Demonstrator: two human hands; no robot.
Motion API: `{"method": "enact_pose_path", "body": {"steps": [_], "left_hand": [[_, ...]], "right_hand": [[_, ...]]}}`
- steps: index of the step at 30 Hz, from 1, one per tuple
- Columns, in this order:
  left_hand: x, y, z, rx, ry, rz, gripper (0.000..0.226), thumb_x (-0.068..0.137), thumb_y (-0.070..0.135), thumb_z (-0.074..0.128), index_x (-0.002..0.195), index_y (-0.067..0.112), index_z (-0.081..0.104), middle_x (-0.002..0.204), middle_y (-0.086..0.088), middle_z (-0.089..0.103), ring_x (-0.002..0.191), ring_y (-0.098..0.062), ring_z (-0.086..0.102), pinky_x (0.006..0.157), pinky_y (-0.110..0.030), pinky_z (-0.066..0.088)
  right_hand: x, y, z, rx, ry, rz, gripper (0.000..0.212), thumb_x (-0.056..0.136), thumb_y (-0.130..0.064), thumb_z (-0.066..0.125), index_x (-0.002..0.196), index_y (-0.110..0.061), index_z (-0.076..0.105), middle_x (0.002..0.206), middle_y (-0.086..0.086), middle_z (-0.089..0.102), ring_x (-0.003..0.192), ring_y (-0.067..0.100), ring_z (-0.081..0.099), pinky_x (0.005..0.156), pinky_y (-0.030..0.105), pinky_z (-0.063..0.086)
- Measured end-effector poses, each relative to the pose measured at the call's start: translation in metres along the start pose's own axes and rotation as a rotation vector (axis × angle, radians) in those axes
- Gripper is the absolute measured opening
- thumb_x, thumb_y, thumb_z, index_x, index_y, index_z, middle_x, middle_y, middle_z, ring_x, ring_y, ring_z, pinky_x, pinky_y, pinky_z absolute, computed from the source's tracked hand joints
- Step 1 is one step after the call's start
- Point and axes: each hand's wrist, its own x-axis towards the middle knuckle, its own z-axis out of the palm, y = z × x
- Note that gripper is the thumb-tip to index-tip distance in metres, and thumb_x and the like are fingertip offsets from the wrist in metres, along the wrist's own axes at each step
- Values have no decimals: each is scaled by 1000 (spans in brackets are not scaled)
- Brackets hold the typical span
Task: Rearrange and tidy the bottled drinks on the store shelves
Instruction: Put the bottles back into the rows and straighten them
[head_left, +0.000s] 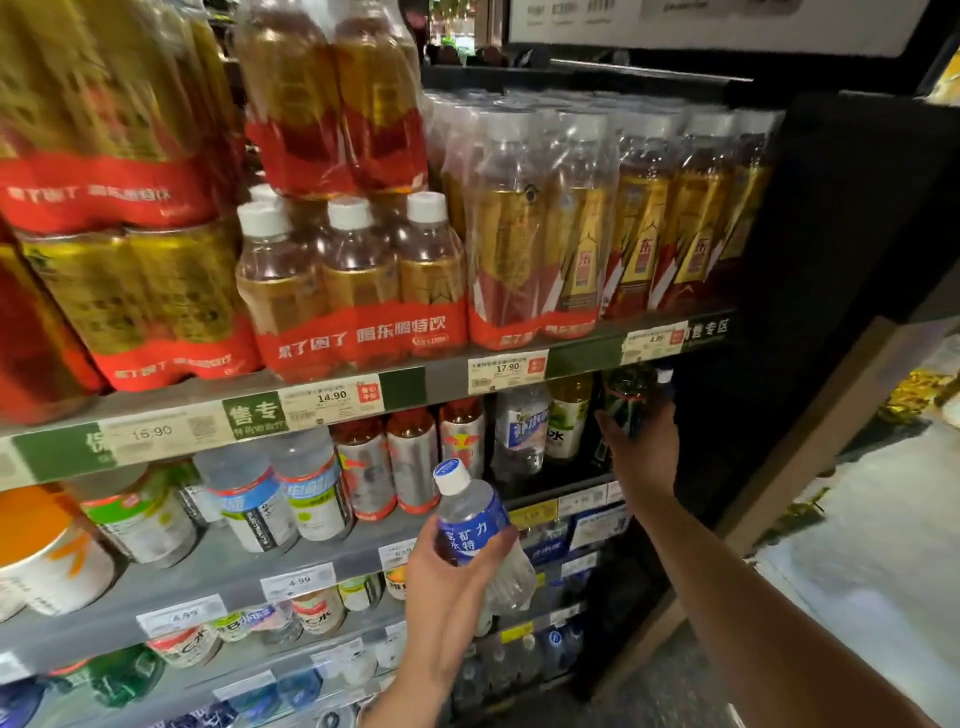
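My left hand (451, 582) grips a clear bottle with a blue label and white cap (470, 519), tilted, in front of the second shelf (218, 564). Farther right, my right hand (641, 447) is closed around a dark green bottle (626, 397) at the right end of that shelf level, just under the upper shelf edge (415, 387). Beside it stand a pale green bottle (569, 421) and a clear bottle with a blue label (522, 431). Red-capped bottles (410, 460) and blue-banded bottles (301, 493) line the same shelf.
Shrink-wrapped packs of gold-and-red drinks (358, 291) fill the top shelf, with loose gold-label bottles (670, 228) at its right. Lower shelves (249, 670) hold small mixed bottles. A black side panel (831, 234) closes the rack on the right; pale floor (857, 545) lies beyond.
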Motion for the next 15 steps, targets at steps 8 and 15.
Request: {"method": "enact_pose_path", "body": {"steps": [8, 15], "left_hand": [[9, -2, -13, -2, -15, -31, 65, 59, 28, 97, 113, 29, 61, 98, 13, 76, 88, -5, 72, 82, -29, 55], [16, 1, 25, 56, 0, 35, 54, 65, 21, 92, 109, 31, 63, 97, 14, 76, 85, 0, 71, 76, -20, 55]], "right_hand": [[16, 1, 6, -99, 52, 16, 53, 70, -32, 86, 108, -6, 60, 105, 16, 67, 97, 37, 63, 84, 48, 55], [13, -6, -20, -18, -11, 61, 64, 62, -56, 66, 111, -15, 62, 99, 5, 66, 94, 26, 63, 81, 41, 57]]}}
